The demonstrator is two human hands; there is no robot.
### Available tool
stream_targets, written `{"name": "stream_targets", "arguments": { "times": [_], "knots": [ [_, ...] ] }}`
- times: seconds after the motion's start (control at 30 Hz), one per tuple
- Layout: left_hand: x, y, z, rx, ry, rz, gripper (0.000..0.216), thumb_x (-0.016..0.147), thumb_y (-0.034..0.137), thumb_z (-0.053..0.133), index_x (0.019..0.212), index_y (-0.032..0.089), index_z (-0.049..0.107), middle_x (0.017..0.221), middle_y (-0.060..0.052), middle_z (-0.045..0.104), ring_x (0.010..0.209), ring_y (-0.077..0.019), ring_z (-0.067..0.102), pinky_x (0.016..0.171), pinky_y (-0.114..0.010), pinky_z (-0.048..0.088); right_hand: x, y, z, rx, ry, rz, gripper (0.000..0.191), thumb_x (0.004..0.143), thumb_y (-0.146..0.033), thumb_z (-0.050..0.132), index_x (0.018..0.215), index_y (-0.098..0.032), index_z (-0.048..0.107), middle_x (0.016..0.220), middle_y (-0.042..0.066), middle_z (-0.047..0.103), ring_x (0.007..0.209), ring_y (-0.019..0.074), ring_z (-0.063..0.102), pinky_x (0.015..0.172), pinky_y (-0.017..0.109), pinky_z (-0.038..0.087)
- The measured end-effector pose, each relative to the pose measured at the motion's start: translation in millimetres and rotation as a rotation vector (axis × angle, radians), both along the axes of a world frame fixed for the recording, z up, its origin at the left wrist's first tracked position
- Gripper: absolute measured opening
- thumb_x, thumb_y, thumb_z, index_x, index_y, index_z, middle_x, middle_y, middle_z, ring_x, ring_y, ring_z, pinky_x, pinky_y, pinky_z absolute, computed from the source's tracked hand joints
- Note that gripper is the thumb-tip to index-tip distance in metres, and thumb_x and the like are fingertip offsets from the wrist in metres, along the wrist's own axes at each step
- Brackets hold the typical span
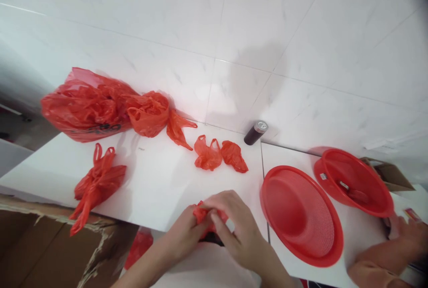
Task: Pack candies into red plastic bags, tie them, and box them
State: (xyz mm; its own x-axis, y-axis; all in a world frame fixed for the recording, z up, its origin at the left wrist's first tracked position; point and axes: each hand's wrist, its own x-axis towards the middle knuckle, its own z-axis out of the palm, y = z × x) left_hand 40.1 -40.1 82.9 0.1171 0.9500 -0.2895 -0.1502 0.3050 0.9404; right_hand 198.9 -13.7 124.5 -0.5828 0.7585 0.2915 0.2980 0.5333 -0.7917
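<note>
At the table's front edge, both my hands are closed on a crumpled red plastic bag (pixel 199 213). My left hand (pixel 187 231) grips it from the left. The fingers of my right hand (pixel 236 222) curl over it from the right, thumb bent toward the bag. Much of the bag is hidden by my fingers. Beyond my hands lie a small red bag with loop handles (pixel 207 154) and a folded red bag (pixel 234 156). A knotted red bag (pixel 100 181) lies at the left, partly over the table's front edge.
A large stuffed red bag (pixel 90 105), a rounded red bag (pixel 149 114) and a flat one (pixel 179 129) line the wall. A dark can (pixel 255 133) stands behind. To the right are a red colander (pixel 297 212) and red basin (pixel 354 181). Another person's arm (pixel 384 252) reaches in.
</note>
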Motion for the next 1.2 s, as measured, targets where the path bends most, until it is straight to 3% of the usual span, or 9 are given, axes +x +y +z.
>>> {"name": "stream_targets", "arguments": {
  "times": [0.07, 0.17, 0.27, 0.37, 0.57, 0.8, 0.9, 1.0, 1.2],
  "knots": [
    [-3.6, 0.1, 1.9, -0.014, -0.022, -0.125, 0.027, 0.084, 0.044, 0.057, 0.079, 0.019, 0.068, 0.072, -0.003, 0.061, 0.065, -0.0165, 0.052, 0.065, -0.029, 0.044, 8.3, 4.2, -13.2, -0.093, -0.073, -0.063, 0.037, 0.087, -0.011, 0.048, 0.120, -0.026, 0.052, 0.113, 0.006, 0.062, 0.103, 0.0193, 0.056, 0.088, 0.036, 0.048],
    [-9.2, 2.6, 0.1, -0.051, -0.024, -0.184, 0.033, 0.090, 0.047, 0.049, 0.083, 0.019, 0.065, 0.070, -0.001, 0.057, 0.062, -0.0139, 0.047, 0.060, -0.025, 0.040, 15.4, 3.7, -28.5, -0.199, -0.105, -0.098, 0.026, 0.085, -0.009, 0.048, 0.103, -0.025, 0.057, 0.097, 0.002, 0.064, 0.089, 0.0166, 0.059, 0.080, 0.032, 0.049],
    [-14.8, 6.7, -3.8, -0.097, -0.046, -0.180, 0.034, 0.091, 0.048, 0.047, 0.084, 0.019, 0.064, 0.065, -0.001, 0.057, 0.056, -0.0137, 0.048, 0.055, -0.025, 0.037, 16.3, -4.6, -24.5, -0.213, -0.049, -0.153, 0.017, 0.084, -0.010, 0.050, 0.091, -0.024, 0.056, 0.088, 0.000, 0.062, 0.081, 0.0152, 0.058, 0.075, 0.030, 0.048],
    [-21.4, 10.0, -0.1, -0.034, 0.017, -0.218, 0.032, 0.090, 0.043, 0.049, 0.087, 0.018, 0.070, 0.075, -0.007, 0.066, 0.067, -0.0191, 0.058, 0.066, -0.030, 0.044, 14.1, -9.5, -11.2, -0.236, 0.006, -0.051, 0.016, 0.082, -0.011, 0.055, 0.089, -0.025, 0.056, 0.089, 0.000, 0.063, 0.086, 0.0161, 0.058, 0.081, 0.031, 0.048],
    [-24.6, 8.7, 4.4, 0.220, 0.239, -0.369, 0.021, 0.082, 0.017, 0.055, 0.085, 0.023, 0.075, 0.088, -0.007, 0.072, 0.079, -0.0209, 0.064, 0.072, -0.030, 0.048, -0.3, 7.4, -33.7, -0.316, 0.039, -0.145, 0.027, 0.096, -0.026, 0.041, 0.117, -0.026, 0.057, 0.110, 0.005, 0.063, 0.110, 0.0197, 0.055, 0.098, 0.038, 0.043],
    [-18.2, 5.8, -29.8, 0.506, 0.551, 0.074, 0.020, 0.079, 0.006, 0.049, 0.084, 0.021, 0.063, 0.091, -0.004, 0.065, 0.081, -0.0142, 0.063, 0.072, -0.025, 0.050, -14.1, 6.6, -56.2, -0.638, 0.028, -0.088, 0.035, 0.098, -0.036, 0.036, 0.128, -0.028, 0.052, 0.092, 0.001, 0.066, 0.080, 0.0155, 0.060, 0.079, 0.032, 0.048],
    [-21.0, 6.1, -33.7, 0.513, 0.600, 0.045, 0.026, 0.086, 0.012, 0.047, 0.101, 0.023, 0.065, 0.102, -0.006, 0.067, 0.093, -0.0159, 0.065, 0.079, -0.027, 0.052, -12.9, 2.1, -55.3, -0.745, 0.096, -0.064, 0.027, 0.096, -0.043, 0.041, 0.100, -0.025, 0.061, 0.079, -0.002, 0.061, 0.070, 0.0132, 0.055, 0.067, 0.026, 0.046],
    [-32.5, 4.5, -37.7, 0.458, 0.621, -0.058, 0.034, 0.091, 0.017, 0.043, 0.115, 0.026, 0.065, 0.106, -0.005, 0.072, 0.094, -0.0167, 0.067, 0.082, -0.030, 0.053, -2.7, 3.8, -58.0, -0.777, 0.199, -0.200, 0.034, 0.092, -0.051, 0.047, 0.076, -0.021, 0.053, 0.069, -0.003, 0.058, 0.064, 0.0126, 0.053, 0.063, 0.025, 0.045],
    [-62.6, -2.1, -40.8, 0.349, 0.691, 0.098, 0.032, 0.093, 0.025, 0.042, 0.114, 0.022, 0.067, 0.113, -0.007, 0.072, 0.103, -0.0221, 0.066, 0.089, -0.038, 0.053, 25.8, 21.8, -57.8, -0.759, 0.396, -0.485, 0.038, 0.091, -0.054, 0.048, 0.073, -0.021, 0.052, 0.081, 0.004, 0.070, 0.078, 0.0180, 0.065, 0.083, 0.037, 0.050]
  ]
}}
